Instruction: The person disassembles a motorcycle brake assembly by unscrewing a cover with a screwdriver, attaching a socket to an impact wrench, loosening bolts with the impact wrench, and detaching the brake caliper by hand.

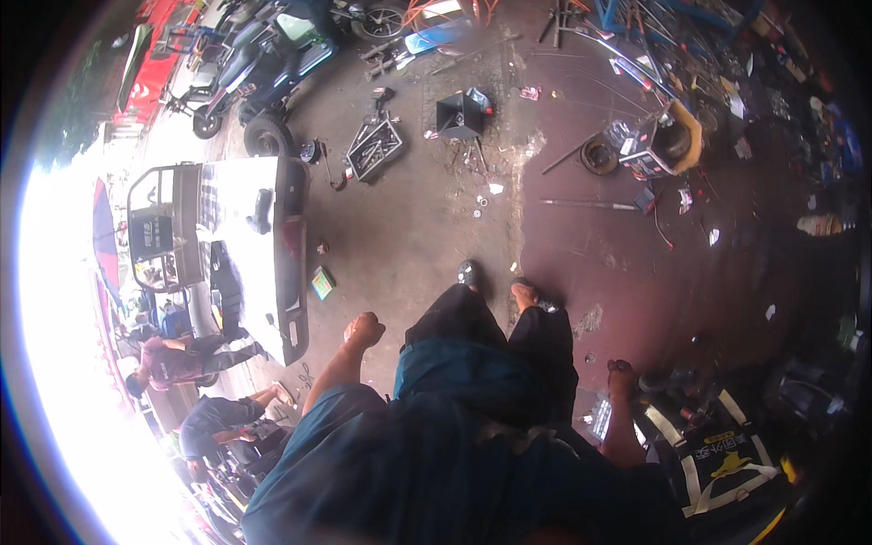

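Observation:
My left hand (365,331) hangs out from my side with its fingers curled into a loose fist, and nothing shows in it. Nearest to it on the ground lies a small green and yellow box (322,282), beside the white vehicle (250,304). On the other side my right hand (621,374) is lowered, its fingers also curled and seemingly around nothing. A black bag with pale straps (718,459) is close to the right forearm. Neither hand touches any of these things. My shoes show ahead on the ground, one foot in front of the other.
Ahead stand a metal tray of tools (375,150) and a black open box (460,116). To the right are an open carton (670,141), a round metal part (599,156) and a long rod (589,204). Scooters (272,54) stand far left; two people (222,422) are lower left.

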### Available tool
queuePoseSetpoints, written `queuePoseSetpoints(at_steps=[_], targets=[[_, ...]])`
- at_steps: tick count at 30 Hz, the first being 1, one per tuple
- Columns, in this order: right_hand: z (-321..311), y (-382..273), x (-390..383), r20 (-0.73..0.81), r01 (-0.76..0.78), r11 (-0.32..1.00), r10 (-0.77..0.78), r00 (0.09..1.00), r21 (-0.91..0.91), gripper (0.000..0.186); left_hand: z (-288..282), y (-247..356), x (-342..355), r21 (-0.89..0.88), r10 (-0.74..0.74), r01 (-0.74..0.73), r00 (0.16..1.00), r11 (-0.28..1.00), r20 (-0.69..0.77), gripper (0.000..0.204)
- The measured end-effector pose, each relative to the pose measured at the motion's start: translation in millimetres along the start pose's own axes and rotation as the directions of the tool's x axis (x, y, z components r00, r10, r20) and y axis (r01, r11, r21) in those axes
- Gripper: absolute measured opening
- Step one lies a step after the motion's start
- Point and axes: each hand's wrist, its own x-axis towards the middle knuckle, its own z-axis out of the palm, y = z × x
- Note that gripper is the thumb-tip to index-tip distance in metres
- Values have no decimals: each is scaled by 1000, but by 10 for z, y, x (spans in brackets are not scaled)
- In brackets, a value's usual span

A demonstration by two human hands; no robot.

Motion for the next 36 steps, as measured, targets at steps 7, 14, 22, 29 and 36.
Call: queuePoseSetpoints(at_steps=[7,14,22,29,36], targets=[[-198,-1196,686,-168,280,901,-235,957,331,20,118,-349,450,-292,15,-26,999,956,-40,34],[267,-1657,577,-124,268,809,-239,963,523,21,539,-1180,629,-605,-6,-58,995,794,-104,41],[998,-1844,-324,45,149,978,-157,987,147,17,1102,-1768,674,-722,-78,64,997,689,13,40],[1132,-2084,-397,207,137,964,-90,974,-226,21,459,-1696,813,-610,-15,80,994,788,111,33],[1115,-3710,718,347,466,789,-340,874,-400,27,-2165,-1219,1512,-580,171,-496,835,646,-524,33]])
